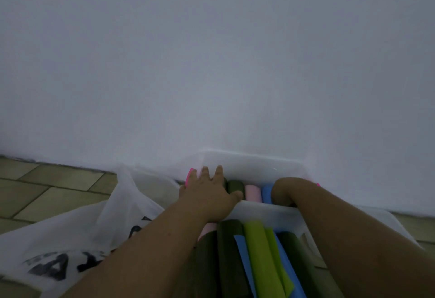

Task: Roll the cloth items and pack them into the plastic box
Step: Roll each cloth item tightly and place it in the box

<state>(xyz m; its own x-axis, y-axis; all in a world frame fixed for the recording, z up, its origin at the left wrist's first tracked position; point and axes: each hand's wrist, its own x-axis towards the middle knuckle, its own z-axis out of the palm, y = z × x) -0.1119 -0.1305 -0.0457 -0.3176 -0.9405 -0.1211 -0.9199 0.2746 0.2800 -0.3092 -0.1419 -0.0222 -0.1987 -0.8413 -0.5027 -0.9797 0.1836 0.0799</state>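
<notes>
The plastic box [255,164], translucent white, sits on the tiled floor [35,191] against the white wall [211,62], at about 6 o'clock in the view. Inside it three rolled cloths lie side by side: a dark green roll [233,186], a pink roll [251,193] and a blue roll [266,191].

The left hand [207,191] lies over the box's 9 o'clock end. Its fingers [219,171] are straight and spread wide, pointing toward 12 o'clock, and its thumb rests near the front wall. A pink tab [189,176] on the box shows just beside the hand.

The right hand [281,191] bends down into the box's 3 o'clock end. Its fingers are hidden behind the wrist and the box wall, so I cannot tell how they lie.

Toward 6 o'clock from the box, between the forearms, lies a pile of unrolled cloths: a lime green sheet [256,250], a dark green sheet [228,262] and a blue sheet [242,257].

A white plastic bag [70,239] with black lettering lies at 8 o'clock.
</notes>
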